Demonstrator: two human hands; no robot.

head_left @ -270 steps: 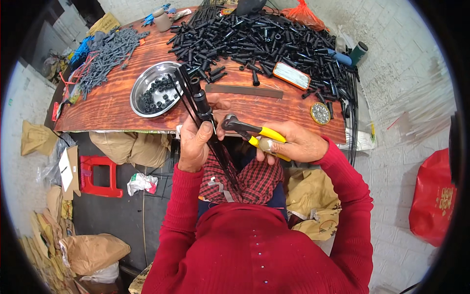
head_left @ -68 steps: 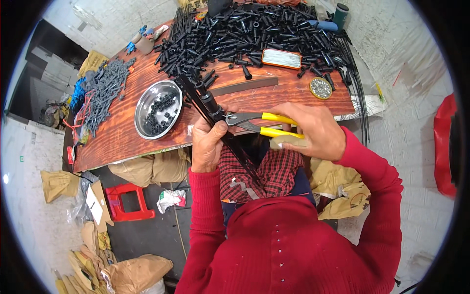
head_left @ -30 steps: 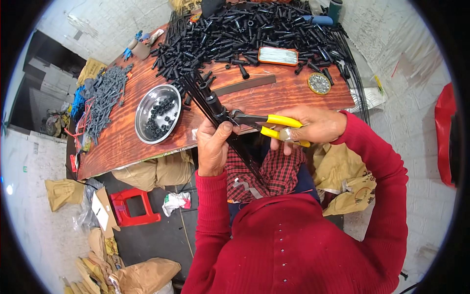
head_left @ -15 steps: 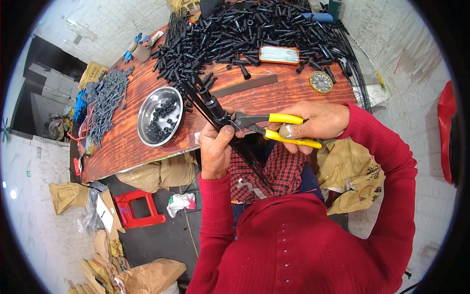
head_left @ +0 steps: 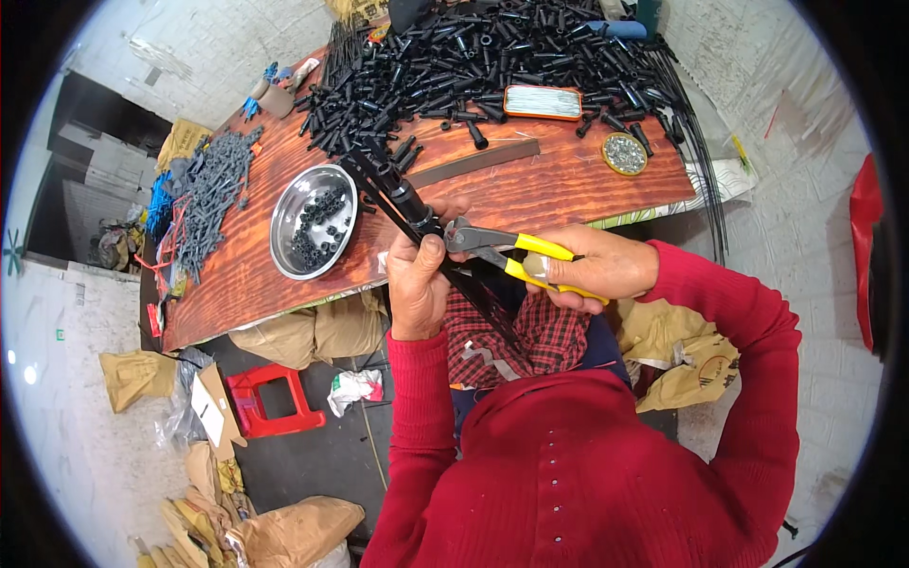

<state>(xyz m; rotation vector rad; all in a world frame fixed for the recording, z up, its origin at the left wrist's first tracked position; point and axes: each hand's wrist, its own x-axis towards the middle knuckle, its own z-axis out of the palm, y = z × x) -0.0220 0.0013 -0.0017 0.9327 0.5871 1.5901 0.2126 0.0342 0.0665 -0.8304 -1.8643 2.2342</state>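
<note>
My left hand (head_left: 418,289) is closed around a bundle of thin black rods (head_left: 497,312) that runs down toward my lap. A thick black tubular sleeve (head_left: 407,201) sits at the bundle's upper part, just above my thumb. In my right hand (head_left: 601,265) are pliers (head_left: 483,240) with yellow handles, the fingers and thumb wrapped around the grips. The pliers' jaws meet the bundle right beside my left thumb and fingertips. Exactly what lies between the jaws is too small to make out.
A steel bowl (head_left: 275,227) of small black rings stands on the wooden table (head_left: 227,298). Beyond are a heap of black tubular parts (head_left: 454,66), an orange-rimmed tray of pins (head_left: 543,101), a round tin (head_left: 625,153) and a flat bar (head_left: 473,162). Grey parts (head_left: 213,189) lie left; a red stool (head_left: 275,402) below.
My right hand and the pliers have shifted slightly left and down, with the yellow handles a little closer together. The left hand keeps its hold on the bundle.
</note>
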